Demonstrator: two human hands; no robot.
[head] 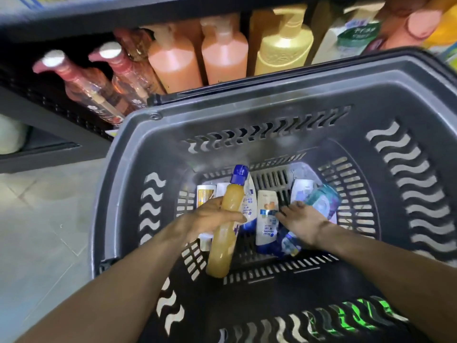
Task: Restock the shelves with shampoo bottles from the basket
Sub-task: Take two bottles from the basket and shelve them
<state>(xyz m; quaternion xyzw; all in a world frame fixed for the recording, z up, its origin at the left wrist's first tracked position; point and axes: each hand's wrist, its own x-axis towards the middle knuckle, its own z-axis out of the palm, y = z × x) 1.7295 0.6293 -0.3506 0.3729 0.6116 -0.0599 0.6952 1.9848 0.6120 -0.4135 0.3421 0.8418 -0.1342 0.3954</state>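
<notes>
Gripping a tall translucent amber-yellow plastic bottle with a blue cap (228, 219), your left hand (210, 217) has its fingers wrapped round the middle of the bottle. The bottle is tilted, cap pointing away from you, its base over the near wall of the dark grey slotted plastic basket (247, 105). Your right hand (305, 220) is down inside the basket too, released: fingers stretched flat toward the left, their tips touching a white shampoo bottle with an orange-and-blue label and blue cap (266, 220) that lies on the basket floor. Just beyond that hand lies a teal-and-purple rounded bottle (322, 200); you cannot tell whether the hand touches it. Another white bottle with blue print (249, 200) lies partly hidden behind the amber one. A small white tube with a yellow label (204, 194) lies at the far left of the basket floor, and a plain white bottle (302, 190) lies at the far right. The remaining stock sits loose in the basket, some pieces overlapping. Past the basket's far rim runs the dark metal shelf (61, 107), already carrying pump bottles: two clear pinkish ones with pink pumps (79, 82) at the left, two opaque peach ones (197, 60) in the middle, a gold one (283, 52), then a white bottle with a green label (346, 40), blurred. Pale floor tiles (37, 219) show to the left of the basket.
</notes>
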